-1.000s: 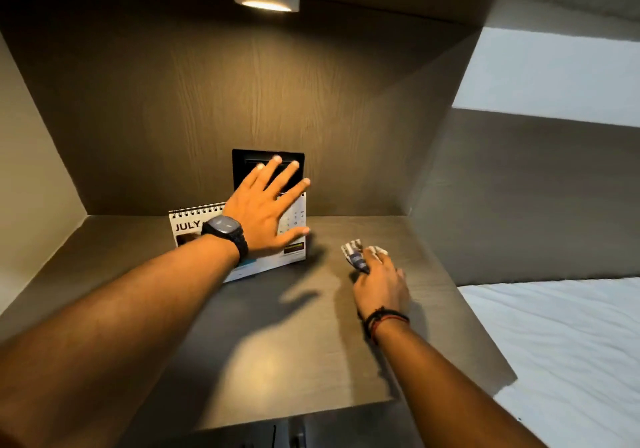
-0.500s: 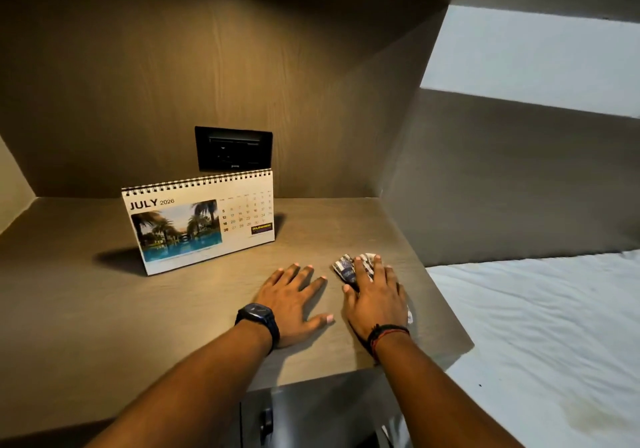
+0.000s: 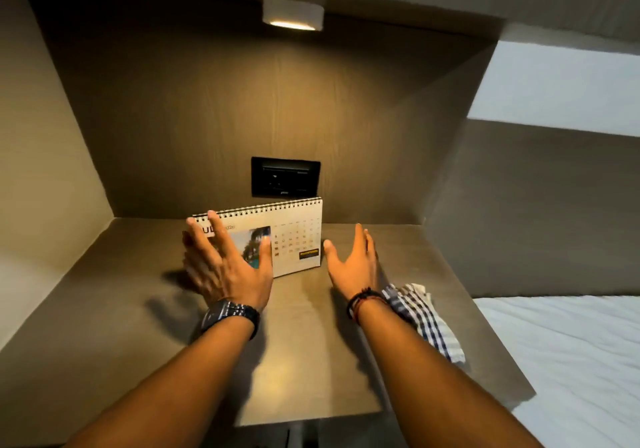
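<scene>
White calendar; right hand just beside edge.

Left hand and right hand rose toward calendar (cloth released).

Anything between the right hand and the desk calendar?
No. Head view shows only a narrow strip of bare desk between right hand and desk calendar; the checked cloth lies beside the right forearm.

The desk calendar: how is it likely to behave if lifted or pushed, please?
The desk calendar looks light: thin card pages on a spiral binding. Standing upright, it would probably tip if pushed near its top. Loose pages may flap when lifted.
</scene>
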`<state>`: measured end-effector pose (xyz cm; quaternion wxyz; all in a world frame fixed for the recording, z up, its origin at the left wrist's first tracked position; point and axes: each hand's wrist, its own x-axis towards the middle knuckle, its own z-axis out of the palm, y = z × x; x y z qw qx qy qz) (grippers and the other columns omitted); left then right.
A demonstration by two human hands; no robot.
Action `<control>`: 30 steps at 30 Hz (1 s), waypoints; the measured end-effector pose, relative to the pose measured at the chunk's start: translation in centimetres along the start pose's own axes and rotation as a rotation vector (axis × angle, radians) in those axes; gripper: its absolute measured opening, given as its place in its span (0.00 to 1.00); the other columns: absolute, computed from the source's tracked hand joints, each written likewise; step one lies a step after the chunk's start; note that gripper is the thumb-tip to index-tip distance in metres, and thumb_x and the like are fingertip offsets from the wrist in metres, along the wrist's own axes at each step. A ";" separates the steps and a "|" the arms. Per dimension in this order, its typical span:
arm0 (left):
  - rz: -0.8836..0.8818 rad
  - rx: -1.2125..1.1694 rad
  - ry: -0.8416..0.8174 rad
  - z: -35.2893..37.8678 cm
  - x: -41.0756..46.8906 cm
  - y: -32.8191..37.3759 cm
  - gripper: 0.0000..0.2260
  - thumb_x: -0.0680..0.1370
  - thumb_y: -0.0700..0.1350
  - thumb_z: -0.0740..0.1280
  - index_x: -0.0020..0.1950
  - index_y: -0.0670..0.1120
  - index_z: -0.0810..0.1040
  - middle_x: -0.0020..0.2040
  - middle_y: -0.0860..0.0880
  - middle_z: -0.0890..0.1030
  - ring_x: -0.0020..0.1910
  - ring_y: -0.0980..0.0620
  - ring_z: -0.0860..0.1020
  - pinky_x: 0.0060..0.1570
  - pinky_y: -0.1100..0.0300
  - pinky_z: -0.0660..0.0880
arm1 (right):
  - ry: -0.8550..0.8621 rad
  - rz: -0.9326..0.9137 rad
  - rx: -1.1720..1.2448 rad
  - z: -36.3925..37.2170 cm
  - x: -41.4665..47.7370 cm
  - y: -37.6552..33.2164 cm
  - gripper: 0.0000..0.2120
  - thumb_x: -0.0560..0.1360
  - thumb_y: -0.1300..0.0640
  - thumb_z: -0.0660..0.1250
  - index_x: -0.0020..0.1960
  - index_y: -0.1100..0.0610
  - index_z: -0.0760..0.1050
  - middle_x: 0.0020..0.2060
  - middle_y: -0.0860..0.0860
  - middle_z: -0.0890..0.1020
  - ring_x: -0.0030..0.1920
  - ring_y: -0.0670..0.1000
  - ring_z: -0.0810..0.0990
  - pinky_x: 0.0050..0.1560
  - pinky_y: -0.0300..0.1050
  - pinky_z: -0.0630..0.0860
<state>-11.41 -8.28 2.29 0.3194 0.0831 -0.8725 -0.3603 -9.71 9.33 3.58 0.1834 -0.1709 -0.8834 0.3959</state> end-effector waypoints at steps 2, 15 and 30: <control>-0.135 -0.019 0.047 -0.8 1.6 -0.6 0.41 0.71 0.66 0.57 0.76 0.50 0.45 0.78 0.42 0.48 0.75 0.39 0.50 0.70 0.38 0.48 | -0.033 0.073 0.199 1.1 1.1 -2.5 0.40 0.72 0.40 0.65 0.75 0.53 0.51 0.76 0.56 0.58 0.74 0.58 0.59 0.72 0.53 0.59; -0.491 -0.514 -0.182 1.0 8.4 -2.8 0.24 0.73 0.61 0.65 0.57 0.44 0.67 0.60 0.40 0.74 0.53 0.41 0.74 0.48 0.50 0.69 | -0.002 0.331 0.437 6.7 2.6 -6.9 0.26 0.72 0.38 0.63 0.63 0.51 0.65 0.58 0.54 0.78 0.47 0.53 0.75 0.31 0.37 0.63; -0.350 -0.348 -0.188 -1.0 9.8 -5.0 0.34 0.72 0.65 0.63 0.72 0.49 0.59 0.74 0.42 0.60 0.69 0.39 0.62 0.63 0.42 0.65 | -0.021 0.254 0.197 8.3 0.6 -7.5 0.43 0.72 0.35 0.60 0.76 0.49 0.40 0.76 0.58 0.55 0.75 0.62 0.55 0.73 0.61 0.58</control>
